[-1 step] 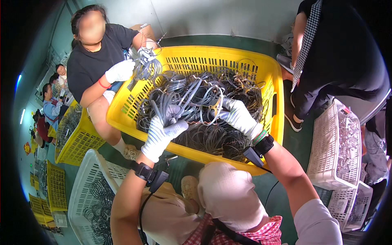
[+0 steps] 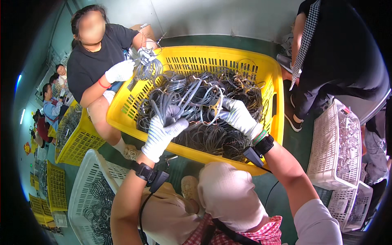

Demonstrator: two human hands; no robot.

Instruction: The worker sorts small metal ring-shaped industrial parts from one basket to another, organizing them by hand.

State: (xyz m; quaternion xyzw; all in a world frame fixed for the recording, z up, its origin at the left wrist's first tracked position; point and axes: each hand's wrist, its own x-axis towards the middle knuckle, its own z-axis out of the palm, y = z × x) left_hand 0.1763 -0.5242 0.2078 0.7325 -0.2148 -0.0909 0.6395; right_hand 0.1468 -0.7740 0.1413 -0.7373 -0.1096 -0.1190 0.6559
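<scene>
Both my hands wear white striped gloves and are over a large yellow crate heaped with tangled grey cables. My left hand is closed around a looped bundle of grey cables, its thumb pointing right. To the right of it, my right hand pinches a pale grey cable beside a small brass-coloured piece. Thin bare or copper-coloured wire ends run between the two hands. Exactly what the right fingertips press on is partly hidden.
Across the crate at left, a gloved person holds a coil of cables. Another person bends at right. White crates stand at right; a white crate of coils is beside my left arm. Yellow crates line the left.
</scene>
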